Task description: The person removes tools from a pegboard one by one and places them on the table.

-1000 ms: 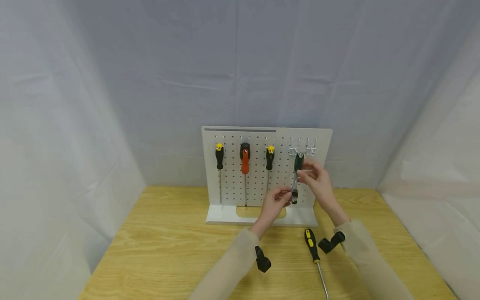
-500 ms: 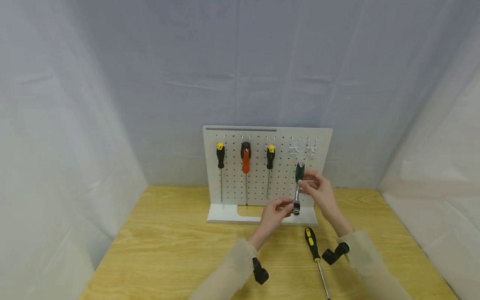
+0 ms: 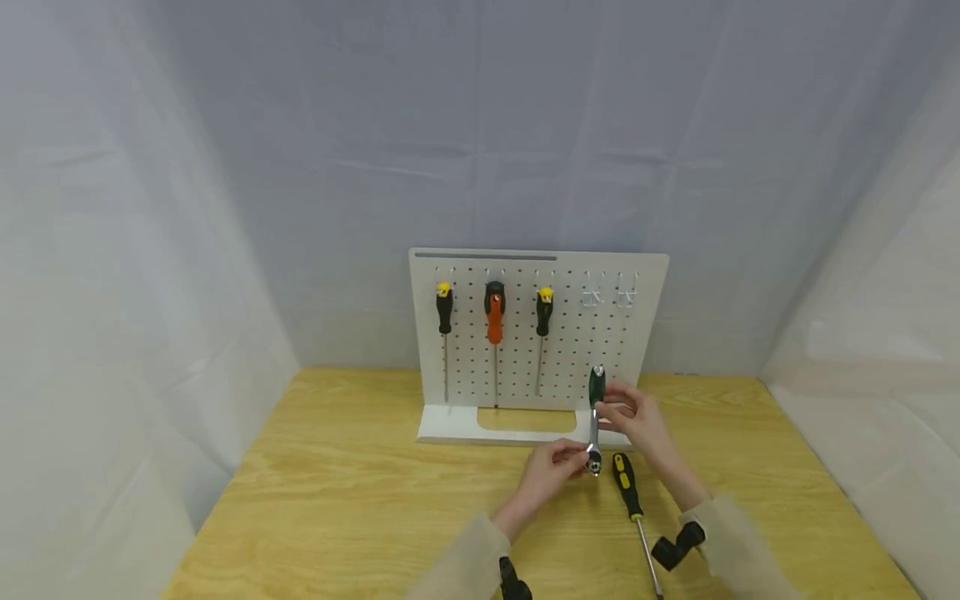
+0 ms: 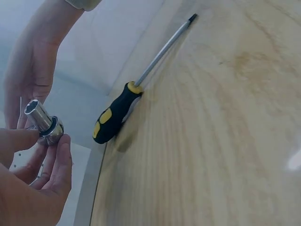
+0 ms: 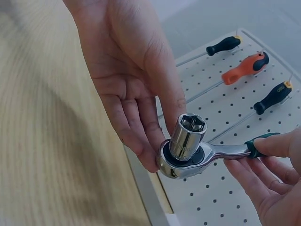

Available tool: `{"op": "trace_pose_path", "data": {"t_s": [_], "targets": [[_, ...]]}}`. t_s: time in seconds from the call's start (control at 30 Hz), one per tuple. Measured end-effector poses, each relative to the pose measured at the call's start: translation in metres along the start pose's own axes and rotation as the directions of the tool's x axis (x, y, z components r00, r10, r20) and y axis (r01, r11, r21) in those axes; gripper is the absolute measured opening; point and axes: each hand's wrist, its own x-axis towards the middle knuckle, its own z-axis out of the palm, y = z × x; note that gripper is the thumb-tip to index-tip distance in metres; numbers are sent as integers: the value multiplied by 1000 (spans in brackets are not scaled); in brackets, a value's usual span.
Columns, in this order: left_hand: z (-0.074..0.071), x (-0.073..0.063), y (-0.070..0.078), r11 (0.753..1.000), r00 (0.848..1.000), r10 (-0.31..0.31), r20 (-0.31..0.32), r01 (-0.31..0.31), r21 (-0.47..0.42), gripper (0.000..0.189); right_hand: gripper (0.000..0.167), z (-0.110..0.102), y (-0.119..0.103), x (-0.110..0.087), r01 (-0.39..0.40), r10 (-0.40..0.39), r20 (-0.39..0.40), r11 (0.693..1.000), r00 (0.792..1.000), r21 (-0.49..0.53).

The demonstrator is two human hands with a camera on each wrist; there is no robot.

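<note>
A ratchet wrench [image 3: 595, 427] with a green handle and a chrome socket [image 5: 188, 136] on its head is held upright in front of the pegboard's lower right part. My left hand [image 3: 546, 475] pinches the wrench's head between thumb and fingers. Higher up, my right hand [image 3: 636, 421] grips the green handle [image 5: 261, 143] near where it meets the chrome shaft. On the table just below lies a black and yellow screwdriver [image 4: 117, 113], apart from both hands, its blade toward the front edge.
The white pegboard [image 3: 570, 358] stands at the table's back. Two black and yellow screwdrivers [image 3: 445, 312] [image 3: 544, 315] and an orange-handled one [image 3: 494, 321] hang on it. Bare wire hooks [image 3: 592, 296] are at its right. Pale sheets [image 3: 300, 167] surround the wooden table [image 3: 337, 500].
Both hands have brought the ratchet wrench down and toward the front, away from the hooks at the right. The screwdriver on the table stays in place.
</note>
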Motion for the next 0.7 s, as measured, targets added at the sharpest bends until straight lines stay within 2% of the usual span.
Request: {"op": "trace_pose_path", "data": {"t_s": [0.2, 0.37, 0.7], "targets": [[1, -11, -9, 999, 999, -35, -5, 35, 10, 21, 40, 6, 11, -8, -13, 13, 17, 1000, 1000, 26], [2, -19, -15, 999, 1000, -31, 1, 31, 30, 20, 40, 8, 21, -14, -28, 27, 25, 999, 999, 20], [0, -33, -24, 992, 997, -75, 21, 72, 107, 14, 39, 16, 42, -29, -125, 125, 5, 992, 992, 28]]}}
